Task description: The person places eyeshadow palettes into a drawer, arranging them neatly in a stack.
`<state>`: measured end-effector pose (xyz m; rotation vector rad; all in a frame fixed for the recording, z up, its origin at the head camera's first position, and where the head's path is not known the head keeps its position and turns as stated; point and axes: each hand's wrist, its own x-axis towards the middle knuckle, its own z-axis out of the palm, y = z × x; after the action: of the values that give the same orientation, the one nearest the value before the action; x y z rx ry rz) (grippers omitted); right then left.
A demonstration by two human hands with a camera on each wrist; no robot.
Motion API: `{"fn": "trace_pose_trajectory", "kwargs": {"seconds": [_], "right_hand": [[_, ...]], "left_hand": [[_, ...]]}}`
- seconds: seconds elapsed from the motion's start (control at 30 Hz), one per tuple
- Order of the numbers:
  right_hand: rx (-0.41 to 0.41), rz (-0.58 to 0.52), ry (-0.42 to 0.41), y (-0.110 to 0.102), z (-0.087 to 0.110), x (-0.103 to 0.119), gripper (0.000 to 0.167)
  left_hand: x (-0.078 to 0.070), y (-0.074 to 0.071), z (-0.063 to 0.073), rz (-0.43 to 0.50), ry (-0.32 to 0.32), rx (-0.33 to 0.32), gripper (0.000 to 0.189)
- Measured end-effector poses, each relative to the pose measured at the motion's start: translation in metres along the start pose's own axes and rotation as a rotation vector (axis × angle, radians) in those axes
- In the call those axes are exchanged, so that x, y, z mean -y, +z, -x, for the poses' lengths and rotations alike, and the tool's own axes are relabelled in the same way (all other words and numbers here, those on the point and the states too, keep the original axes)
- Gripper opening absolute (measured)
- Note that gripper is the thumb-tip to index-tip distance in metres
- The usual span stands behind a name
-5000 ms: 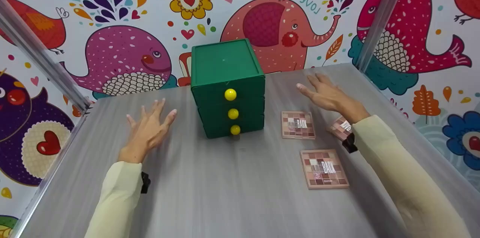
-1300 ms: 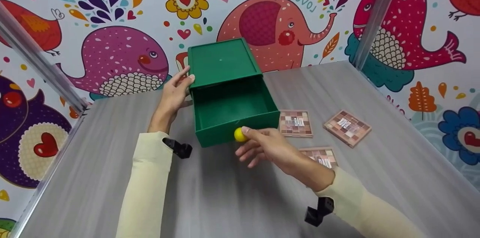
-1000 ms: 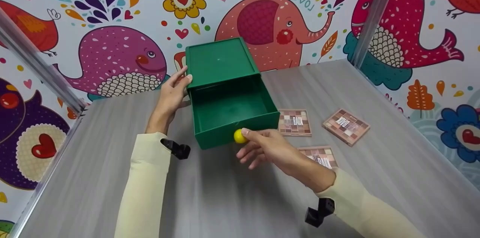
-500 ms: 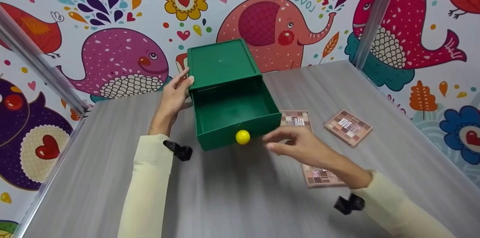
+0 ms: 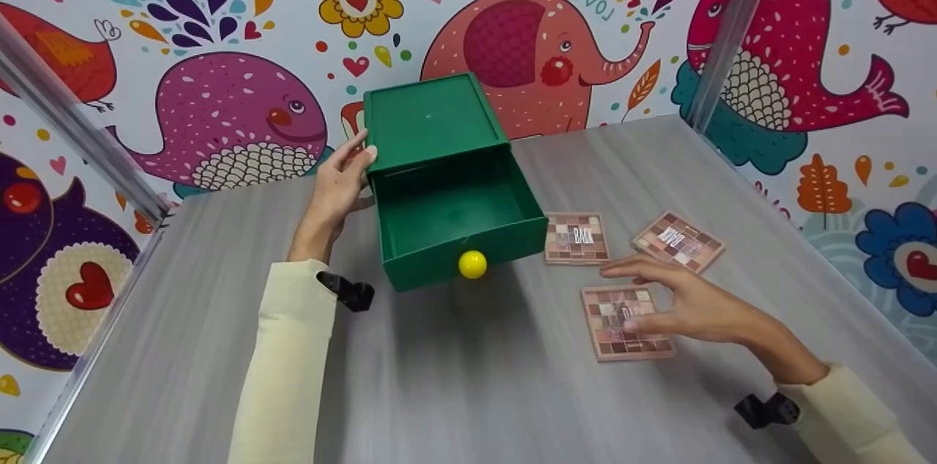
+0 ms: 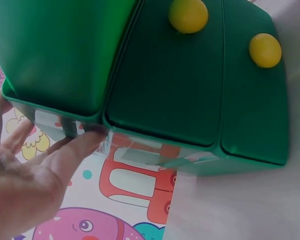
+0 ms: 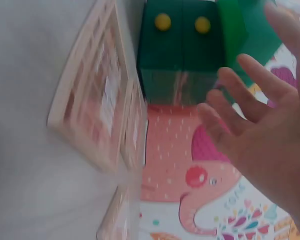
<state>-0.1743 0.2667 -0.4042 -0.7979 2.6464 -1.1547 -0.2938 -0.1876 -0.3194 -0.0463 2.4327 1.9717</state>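
A green drawer cabinet (image 5: 432,116) stands at the back of the table, its top drawer (image 5: 421,266) pulled out and bare inside. A yellow ball knob (image 5: 472,265) sits on that drawer's front. My left hand (image 5: 337,184) rests against the cabinet's left side, thumb near the upper front corner; in the left wrist view its fingers lie along the side wall. Over the nearest eyeshadow palette (image 5: 611,343) hovers my right hand (image 5: 695,307), thumb and fingers spread, holding nothing. The right wrist view shows this hand (image 7: 262,125) above the palette (image 7: 102,95).
Two more eyeshadow palettes lie behind: one beside the cabinet (image 5: 575,248), another tilted farther right (image 5: 679,238). The lower drawers (image 6: 170,75) are closed, with yellow knobs. Cartoon-printed walls (image 5: 249,113) and metal posts (image 5: 736,39) bound the grey table (image 5: 454,391).
The top drawer was pulled out by its knob. My right hand then let go and moved right over the nearest palette. My left hand came to the cabinet's side and stays there.
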Motion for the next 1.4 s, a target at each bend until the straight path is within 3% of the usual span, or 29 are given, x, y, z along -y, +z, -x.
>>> {"fn": "trace_pose_trajectory", "kwargs": {"seconds": [0.3, 0.57, 0.8, 1.07, 1.3, 1.4], "right_hand": [[0.260, 0.056, 0.128, -0.003, 0.004, -0.022, 0.106], [0.337, 0.145, 0.222, 0.001, 0.003, -0.024, 0.124], [0.296, 0.185, 0.240, 0.005, 0.004, -0.028, 0.123], [0.220, 0.184, 0.200, 0.002, 0.004, -0.028, 0.116], [0.143, 0.126, 0.160, -0.024, 0.001, -0.004, 0.110], [0.124, 0.098, 0.086, -0.045, -0.004, 0.014, 0.105]], "left_hand": [[0.000, 0.000, -0.001, 0.003, -0.011, -0.008, 0.057], [0.001, -0.001, 0.000, -0.004, -0.004, -0.006, 0.057], [0.002, -0.001, 0.000, -0.018, -0.003, -0.008, 0.057], [0.002, -0.001, -0.002, -0.006, 0.018, -0.002, 0.057], [0.002, 0.000, -0.003, -0.008, 0.024, -0.006, 0.057], [0.002, 0.001, -0.004, -0.009, 0.017, -0.006, 0.057]]}}
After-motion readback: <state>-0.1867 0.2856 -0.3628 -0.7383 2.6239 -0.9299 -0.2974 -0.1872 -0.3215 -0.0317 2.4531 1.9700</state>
